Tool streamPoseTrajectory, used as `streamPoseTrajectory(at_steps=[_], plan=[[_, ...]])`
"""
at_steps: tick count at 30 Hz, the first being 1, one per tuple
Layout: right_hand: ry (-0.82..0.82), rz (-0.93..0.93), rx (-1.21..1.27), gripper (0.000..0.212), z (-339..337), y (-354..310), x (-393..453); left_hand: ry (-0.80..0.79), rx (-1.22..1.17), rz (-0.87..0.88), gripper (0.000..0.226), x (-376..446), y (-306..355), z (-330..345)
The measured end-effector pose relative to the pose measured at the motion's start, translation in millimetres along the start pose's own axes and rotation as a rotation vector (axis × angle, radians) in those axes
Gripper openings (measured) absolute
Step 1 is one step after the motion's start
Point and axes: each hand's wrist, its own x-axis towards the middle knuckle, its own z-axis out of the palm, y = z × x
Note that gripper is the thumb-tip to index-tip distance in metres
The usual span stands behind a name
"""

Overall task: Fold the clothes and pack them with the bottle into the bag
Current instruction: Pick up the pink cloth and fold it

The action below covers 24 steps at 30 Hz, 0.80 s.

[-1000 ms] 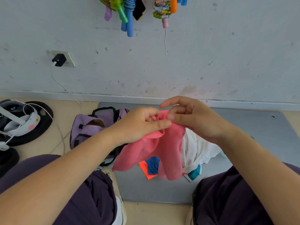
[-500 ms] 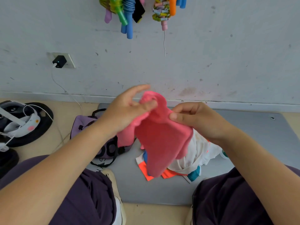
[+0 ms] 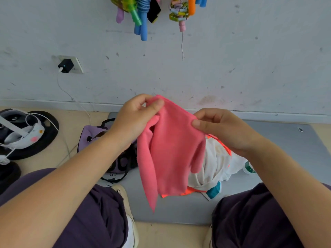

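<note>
Aloft, pink cloth (image 3: 170, 154) between both hands.

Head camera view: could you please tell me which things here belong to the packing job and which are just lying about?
Job: pink cloth, pinched by left hand and right hand; white garment; bottle; purple bag.

Lying about: headset; charger; hanging jump ropes.
</note>
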Motion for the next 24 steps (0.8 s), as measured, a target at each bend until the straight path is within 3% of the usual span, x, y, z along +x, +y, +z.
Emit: streamPoseTrajectory(at_steps=[3,5,7,11,15,17,21,24], plan=[[-0.037,0.002,0.029,0.025,11,-2,-2,-0.336,0.143,-0.041,0.048,-11,2,7],[-0.062,0.014,0.016,0.029,17,-2,-2,-0.521,0.199,-0.040,0.040,-20,2,16],[-0.074,0.002,-0.019,0.025,17,-1,-1,-0.498,0.232,-0.011,0.033,-22,0,20],[-0.017,0.001,-0.087,0.010,4,-1,-1,-0.273,0.245,-0.006,0.057,-9,-1,7],[-0.009,0.031,-0.222,0.012,-6,-3,-3,-0.074,0.173,-0.015,0.046,-1,0,-5],[-0.018,0.009,-0.167,0.014,-5,-4,-4,-0.139,0.146,-0.047,0.038,-2,2,-5],[-0.091,-0.011,-0.035,0.022,10,-4,-6,-0.485,0.203,-0.051,0.041,-21,3,13],[-0.113,-0.013,0.015,0.019,13,-3,-5,-0.475,0.266,-0.001,0.017,-26,1,25]])
